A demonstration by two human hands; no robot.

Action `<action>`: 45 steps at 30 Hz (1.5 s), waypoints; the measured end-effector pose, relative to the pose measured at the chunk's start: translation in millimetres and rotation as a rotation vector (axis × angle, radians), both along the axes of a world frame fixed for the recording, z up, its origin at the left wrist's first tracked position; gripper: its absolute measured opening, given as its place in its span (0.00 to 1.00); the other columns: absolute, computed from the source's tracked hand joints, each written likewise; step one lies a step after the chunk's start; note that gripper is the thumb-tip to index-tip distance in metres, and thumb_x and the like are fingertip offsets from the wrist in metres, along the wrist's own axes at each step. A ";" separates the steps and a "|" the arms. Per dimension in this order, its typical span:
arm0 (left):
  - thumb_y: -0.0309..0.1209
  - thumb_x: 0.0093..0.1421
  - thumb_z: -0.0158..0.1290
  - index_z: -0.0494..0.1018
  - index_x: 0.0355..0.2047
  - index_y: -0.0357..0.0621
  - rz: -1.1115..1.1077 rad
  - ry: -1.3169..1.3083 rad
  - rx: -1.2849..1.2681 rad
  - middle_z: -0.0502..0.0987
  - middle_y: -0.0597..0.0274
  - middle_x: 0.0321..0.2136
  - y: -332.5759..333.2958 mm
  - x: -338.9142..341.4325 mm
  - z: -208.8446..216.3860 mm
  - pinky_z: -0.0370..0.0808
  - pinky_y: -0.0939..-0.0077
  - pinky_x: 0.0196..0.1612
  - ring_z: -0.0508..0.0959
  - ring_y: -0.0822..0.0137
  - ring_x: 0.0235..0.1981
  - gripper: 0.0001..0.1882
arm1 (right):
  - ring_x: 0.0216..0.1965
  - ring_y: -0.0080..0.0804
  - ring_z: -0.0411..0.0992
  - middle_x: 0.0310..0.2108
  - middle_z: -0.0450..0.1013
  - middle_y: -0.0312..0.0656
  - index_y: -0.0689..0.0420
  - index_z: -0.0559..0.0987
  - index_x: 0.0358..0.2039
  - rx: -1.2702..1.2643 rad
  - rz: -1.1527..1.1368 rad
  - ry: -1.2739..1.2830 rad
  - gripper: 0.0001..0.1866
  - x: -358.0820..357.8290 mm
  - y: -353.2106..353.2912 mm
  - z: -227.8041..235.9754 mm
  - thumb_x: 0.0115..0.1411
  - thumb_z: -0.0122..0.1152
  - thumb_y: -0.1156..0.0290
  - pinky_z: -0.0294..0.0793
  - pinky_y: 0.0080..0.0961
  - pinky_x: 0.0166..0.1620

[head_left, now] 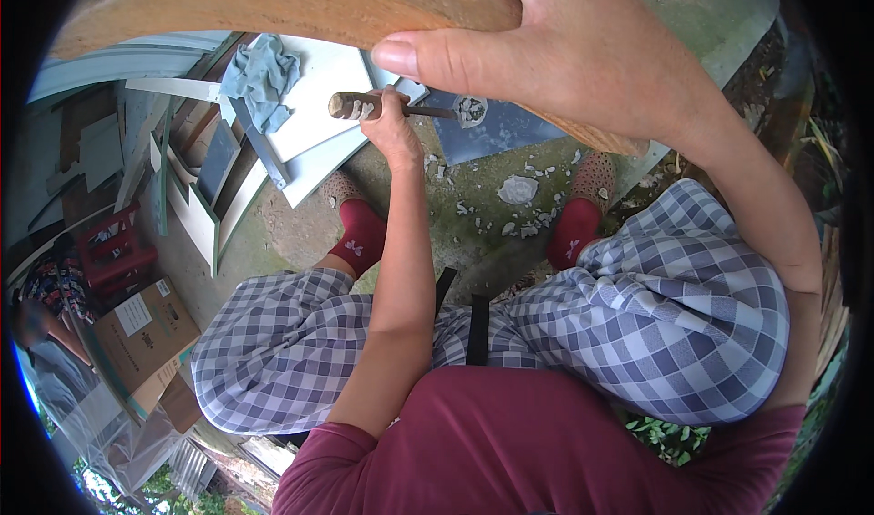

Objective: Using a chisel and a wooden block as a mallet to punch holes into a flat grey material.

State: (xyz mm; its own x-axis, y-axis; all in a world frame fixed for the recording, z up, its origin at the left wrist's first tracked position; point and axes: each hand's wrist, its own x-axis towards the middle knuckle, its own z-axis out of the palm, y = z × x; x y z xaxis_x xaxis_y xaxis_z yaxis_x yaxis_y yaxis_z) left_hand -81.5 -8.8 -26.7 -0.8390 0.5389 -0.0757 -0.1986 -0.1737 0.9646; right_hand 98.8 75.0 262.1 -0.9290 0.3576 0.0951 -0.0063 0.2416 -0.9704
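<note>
My left hand [390,125] is closed round the worn, wooden-handled tool [344,106], whose thin dark metal shank points right. The tool's far end meets a small whitish-grey lump [470,111] lying on a dark blue-grey sheet [501,139]; its tip shape is unclear there. Close to the camera, my right hand [564,60] grips a thick wooden piece [273,3], which spans the top and looks curved. The thumb lies along its near face, while the other fingers are hidden behind it.
White panels [319,96] lie at the left, topped by a crumpled blue cloth [261,80]. White crumbs and a flattened white patch [517,189] lie on the concrete between my feet. Leaning board offcuts [196,205], a red plastic stool [114,251] and a cardboard box [146,333] stand farther left.
</note>
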 end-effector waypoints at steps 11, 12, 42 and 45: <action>0.27 0.56 0.53 0.68 0.27 0.40 -0.004 0.005 0.014 0.73 0.64 0.19 0.2 2.0 0.4 0.65 0.79 0.28 0.69 0.75 0.22 0.05 | 0.29 0.38 0.76 0.33 0.72 0.55 0.70 0.57 0.56 0.204 -0.057 -0.014 0.31 0.9 -11.7 -18.7 0.59 0.57 0.65 0.78 0.31 0.34; 0.27 0.56 0.53 0.68 0.26 0.40 -0.007 0.005 0.002 0.72 0.64 0.19 0.1 1.8 0.3 0.65 0.79 0.28 0.69 0.75 0.22 0.06 | 0.29 0.38 0.76 0.33 0.72 0.55 0.70 0.57 0.56 0.194 -0.051 -0.025 0.31 0.8 -10.3 -17.9 0.59 0.57 0.65 0.78 0.32 0.34; 0.24 0.56 0.56 0.71 0.40 0.32 0.088 0.064 0.020 0.75 0.60 0.36 -2.9 33.5 -2.4 0.73 0.75 0.42 0.75 0.70 0.38 0.13 | 0.27 0.41 0.76 0.28 0.77 0.48 0.42 0.62 0.63 0.528 -0.027 -0.335 0.37 -61.3 -6.6 -35.0 0.50 0.59 0.59 0.76 0.34 0.35; 0.26 0.55 0.58 0.71 0.38 0.32 0.100 0.144 0.029 0.76 0.59 0.35 -3.1 32.4 -1.7 0.73 0.73 0.41 0.75 0.69 0.36 0.13 | 0.28 0.40 0.76 0.28 0.77 0.47 0.44 0.61 0.63 0.461 -0.036 -0.239 0.38 -54.2 -7.6 -59.5 0.50 0.59 0.60 0.76 0.33 0.36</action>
